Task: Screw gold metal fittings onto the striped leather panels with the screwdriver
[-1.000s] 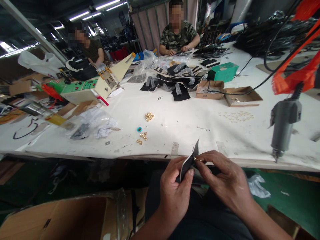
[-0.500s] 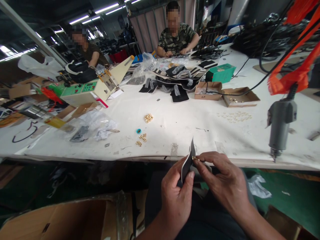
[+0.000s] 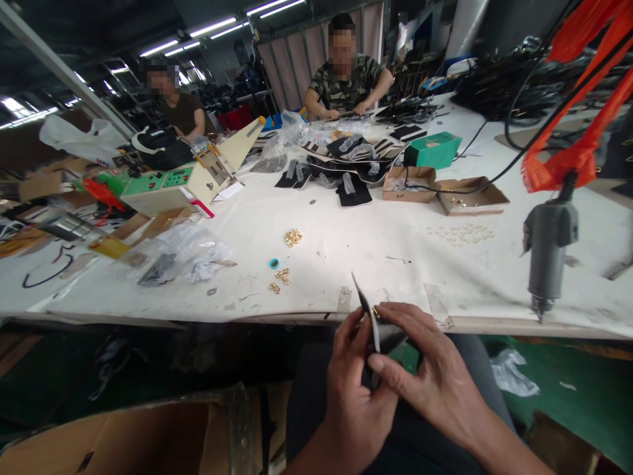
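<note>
A thin black panel with a pale edge stands nearly edge-on between my two hands, just off the table's front edge. My left hand is closed on it from the left, fingers behind and thumb low. On its right face sits a small gold metal fitting, under the fingertips of my right hand. The right thumb presses the panel's lower edge. Most of the panel's lower part is hidden by the fingers. Small gold fittings lie in a pile on the table, with several more near a teal ring.
A grey electric screwdriver hangs at the right from an orange strap. Two small cardboard boxes and black panels lie farther back. A cream machine stands left. Two people sit across the white table. A large carton is below.
The panel has turned and tipped left, now showing its edge. My right thumb has moved from the gold fitting down to the panel's lower edge, and my left fingers have shifted behind it.
</note>
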A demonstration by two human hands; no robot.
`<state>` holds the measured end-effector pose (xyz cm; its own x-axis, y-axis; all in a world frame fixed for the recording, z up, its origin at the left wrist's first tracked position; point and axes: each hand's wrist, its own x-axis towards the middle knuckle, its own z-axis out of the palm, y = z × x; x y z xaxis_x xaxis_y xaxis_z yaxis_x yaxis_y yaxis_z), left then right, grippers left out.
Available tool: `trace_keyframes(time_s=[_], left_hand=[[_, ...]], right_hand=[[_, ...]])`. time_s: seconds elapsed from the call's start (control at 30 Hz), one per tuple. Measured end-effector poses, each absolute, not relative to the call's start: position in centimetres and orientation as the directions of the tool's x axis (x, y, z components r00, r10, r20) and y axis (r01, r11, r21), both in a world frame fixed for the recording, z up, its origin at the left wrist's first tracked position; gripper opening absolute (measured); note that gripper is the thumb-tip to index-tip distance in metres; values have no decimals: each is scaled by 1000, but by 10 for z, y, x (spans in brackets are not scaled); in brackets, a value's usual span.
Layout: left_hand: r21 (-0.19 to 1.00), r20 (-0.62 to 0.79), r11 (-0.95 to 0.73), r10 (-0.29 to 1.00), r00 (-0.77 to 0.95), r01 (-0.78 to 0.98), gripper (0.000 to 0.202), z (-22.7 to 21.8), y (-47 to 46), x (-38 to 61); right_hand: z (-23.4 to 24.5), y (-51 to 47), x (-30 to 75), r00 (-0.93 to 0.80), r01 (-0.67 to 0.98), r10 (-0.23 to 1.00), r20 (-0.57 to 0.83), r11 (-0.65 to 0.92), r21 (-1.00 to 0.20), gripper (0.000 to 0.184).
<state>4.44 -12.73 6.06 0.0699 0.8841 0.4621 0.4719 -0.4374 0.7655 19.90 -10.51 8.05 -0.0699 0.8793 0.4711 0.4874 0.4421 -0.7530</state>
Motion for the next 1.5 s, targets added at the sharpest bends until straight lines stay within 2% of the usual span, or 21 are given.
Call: trace_keyframes(time_s=[0.07, 0.17, 0.23, 0.3, 0.33, 0.4, 0.43, 0.47, 0.53, 0.6, 0.63, 0.73, 0.83, 1.07, 1.27, 1.4, 1.5], left_hand=[[739, 471, -454, 877, 100, 498, 73, 60, -129, 47], [722, 458, -452, 880, 129, 524, 79, 61, -126, 49], [718, 444, -475, 875, 192, 509, 83, 65, -119, 47], [727, 424, -502, 865, 270, 468, 72, 68, -106, 44], [740, 411, -497, 867, 281, 453, 60, 70, -97, 42], [790, 373, -437, 899, 227, 431, 35, 71, -79, 42], [831, 336, -380, 925, 178, 407, 31, 70, -70, 42], [882, 274, -302, 953, 127, 363, 34, 69, -62, 44], [970, 96, -114, 991, 94, 215, 59, 65, -50, 48], [995, -89, 80, 983, 163, 62, 84, 63, -43, 53], [987, -161, 161, 965, 206, 15, 89, 63, -41, 56], [946, -307, 324, 912, 272, -20, 83, 64, -35, 61], [921, -372, 390, 887, 275, -12, 70, 65, -28, 64], [925, -361, 315, 903, 235, 211, 49, 54, -10, 67], [896, -336, 247, 921, 199, 369, 50, 48, -2, 72], [855, -337, 220, 924, 180, 471, 53, 49, 3, 77], [820, -339, 196, 923, 181, 537, 55, 50, 6, 81]], right_hand=[[79, -106, 201, -67, 436, 916, 396, 383, -814, 59], [80, -104, 206, -16, 316, 983, 183, 178, -932, 42], [82, -100, 212, 17, 210, 1000, 11, 7, -978, 38], [84, -95, 220, 25, 108, 989, -148, -149, -983, 42], [84, -91, 225, 13, 53, 975, -224, -224, -973, 43], [83, -86, 233, -39, -79, 936, -351, -353, -932, 43], [81, -83, 237, -72, -146, 916, -394, -400, -905, 43], [80, -81, 241, -100, -203, 902, -420, -431, -879, 43], [75, -79, 247, -131, -255, 890, -436, -456, -853, 43], [71, -78, 252, -125, -229, 882, -454, -471, -852, 42], [69, -77, 254, -118, -200, 876, -467, -482, -853, 42], [64, -74, 261, -107, -91, 853, -510, -519, -850, 41], [62, -67, 269, -138, 5, 845, -517, -522, -853, 41], [54, -43, 285, -185, 278, 836, -517, -460, -843, 41], [59, -25, 285, -192, 499, 855, -483, -338, -798, 34], [63, -14, 277, -127, 675, 901, -414, -228, -702, 25], [62, -10, 272, -97, 741, 911, -400, -202, -640, 19]])
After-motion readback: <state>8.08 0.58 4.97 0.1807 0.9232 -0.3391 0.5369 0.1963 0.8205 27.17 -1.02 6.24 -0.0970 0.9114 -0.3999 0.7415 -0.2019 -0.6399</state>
